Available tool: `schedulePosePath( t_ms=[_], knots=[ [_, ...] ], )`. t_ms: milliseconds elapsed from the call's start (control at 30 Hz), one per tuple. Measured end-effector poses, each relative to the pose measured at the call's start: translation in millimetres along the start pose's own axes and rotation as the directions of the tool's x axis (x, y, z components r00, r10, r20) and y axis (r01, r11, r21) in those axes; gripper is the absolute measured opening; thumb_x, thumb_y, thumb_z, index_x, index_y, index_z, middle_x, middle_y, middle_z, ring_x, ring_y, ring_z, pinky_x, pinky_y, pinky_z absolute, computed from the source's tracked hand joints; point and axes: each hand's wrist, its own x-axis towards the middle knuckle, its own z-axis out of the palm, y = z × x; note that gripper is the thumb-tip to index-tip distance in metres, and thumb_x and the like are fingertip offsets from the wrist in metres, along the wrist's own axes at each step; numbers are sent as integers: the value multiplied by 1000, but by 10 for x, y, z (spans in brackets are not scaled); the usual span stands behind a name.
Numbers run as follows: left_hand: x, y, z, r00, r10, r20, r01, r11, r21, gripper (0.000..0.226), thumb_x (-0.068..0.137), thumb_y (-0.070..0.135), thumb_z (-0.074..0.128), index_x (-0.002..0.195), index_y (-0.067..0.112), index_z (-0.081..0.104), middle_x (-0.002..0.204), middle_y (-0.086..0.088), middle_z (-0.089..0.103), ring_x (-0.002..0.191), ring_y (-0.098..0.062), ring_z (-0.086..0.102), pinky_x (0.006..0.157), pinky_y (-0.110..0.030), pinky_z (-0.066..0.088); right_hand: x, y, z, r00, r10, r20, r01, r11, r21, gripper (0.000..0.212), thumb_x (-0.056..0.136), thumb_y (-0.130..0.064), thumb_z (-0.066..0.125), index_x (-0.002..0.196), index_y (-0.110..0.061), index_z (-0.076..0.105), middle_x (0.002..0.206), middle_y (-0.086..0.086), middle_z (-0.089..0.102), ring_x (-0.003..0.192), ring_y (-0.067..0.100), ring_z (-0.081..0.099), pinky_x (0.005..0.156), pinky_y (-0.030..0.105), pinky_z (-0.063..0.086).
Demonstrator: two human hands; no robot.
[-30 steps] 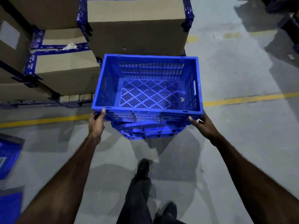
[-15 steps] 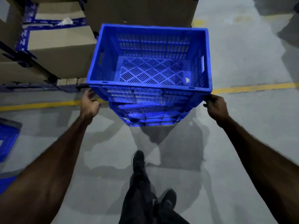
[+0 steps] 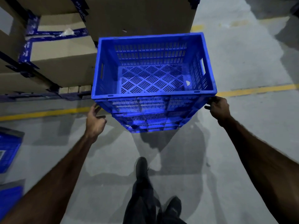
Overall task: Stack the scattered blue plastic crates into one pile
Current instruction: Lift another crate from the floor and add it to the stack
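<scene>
Both hands are shifting at the near corners of the top crate [image 3: 153,75], the left hand [image 3: 95,122] now sitting a little lower than half a second ago. That crate is resting on a pile of blue crates [image 3: 150,122] standing on the concrete floor [image 3: 242,65], beside taped cardboard boxes [image 3: 61,62]. The left hand's grip is loosely curled just under the rim, fingertips touching it, holding nothing that I can see; the right hand [image 3: 218,109] is curling its grip round the rim's near right corner. Being stiff, slotted plastic, the crate is likely light and rigid; the rim or the side handle slots are offering the surest hold. More blue crates [image 3: 8,152] are lying at the left edge.
</scene>
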Motion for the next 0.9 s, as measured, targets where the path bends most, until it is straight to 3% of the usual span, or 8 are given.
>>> schedulePosePath(
  t_ms=[100, 200, 300, 400, 533, 633, 733, 900],
  knots=[
    [-72, -48, -9, 1000, -6, 11, 5, 1000, 19, 93, 75, -21, 53, 151, 31, 41, 150, 7, 53, 85, -14, 73, 54, -29, 46, 86, -8, 7, 999, 33, 8, -33, 999, 14, 34, 96, -2, 43, 121, -4, 67, 115, 15, 72, 97, 35, 73, 65, 31, 54],
    [-200, -52, 35, 1000, -11, 1, 11, 1000, 1, 95, 75, -25, 51, 153, 27, 37, 151, 8, 50, 95, -15, 73, 62, -25, 51, 178, -5, -6, 999, 31, 10, -31, 999, 37, 33, 97, -1, 44, 121, -1, 66, 116, 18, 71, 101, 39, 71, 79, 44, 60],
    [-272, -54, 86, 1000, 20, -5, -21, 999, -43, 99, 73, -29, 48, 154, 26, 36, 146, 11, 48, 125, -31, 62, 64, -20, 55, 209, -10, -53, 999, 28, 31, -28, 999, 15, 31, 97, -1, 45, 119, -2, 67, 115, 17, 71, 101, 38, 71, 77, 42, 57],
    [-278, -60, 96, 1000, 17, -25, -18, 999, -51, 98, 71, -28, 49, 152, 27, 39, 144, 12, 50, 131, -34, 58, 65, -20, 57, 226, -18, -97, 998, 8, 59, -7, 1000, -25, 29, 97, -2, 46, 113, -8, 69, 113, 15, 73, 101, 36, 71, 80, 45, 60],
    [-313, -8, 75, 1000, 29, -8, -29, 999, -18, 97, 71, -27, 49, 153, 24, 41, 145, 13, 51, 138, -20, 52, 88, -46, 61, 264, -8, -120, 997, 14, 75, -8, 997, -79, 30, 94, -1, 45, 109, -10, 70, 110, 14, 74, 100, 33, 72, 90, 53, 59],
    [-323, 39, 49, 1000, -2, 26, 1, 1000, 28, 103, 72, -26, 51, 156, 33, 36, 150, 16, 46, 132, -21, 57, 89, -50, 60, 238, -24, -102, 998, 5, 60, 1, 994, -108, 33, 94, -2, 45, 113, -7, 71, 110, 13, 73, 95, 32, 72, 87, 53, 60],
    [-313, 71, 33, 996, -56, 63, 53, 997, 59, 109, 73, -25, 51, 159, 38, 30, 159, 11, 42, 104, -15, 71, 87, -58, 56, 181, -38, -80, 1000, 0, 32, 5, 990, -143, 35, 93, -1, 44, 116, -5, 70, 111, 11, 73, 91, 28, 72, 86, 52, 61],
    [-265, 148, 86, 989, -96, 116, 86, 993, 86, 105, 75, -25, 52, 160, 32, 28, 158, 11, 40, 106, -26, 72, 73, -41, 52, 132, -10, -134, 1000, -4, 5, 5, 987, -162, 34, 93, -2, 46, 117, -6, 69, 110, 7, 73, 87, 29, 74, 87, 52, 60]
  ],
)
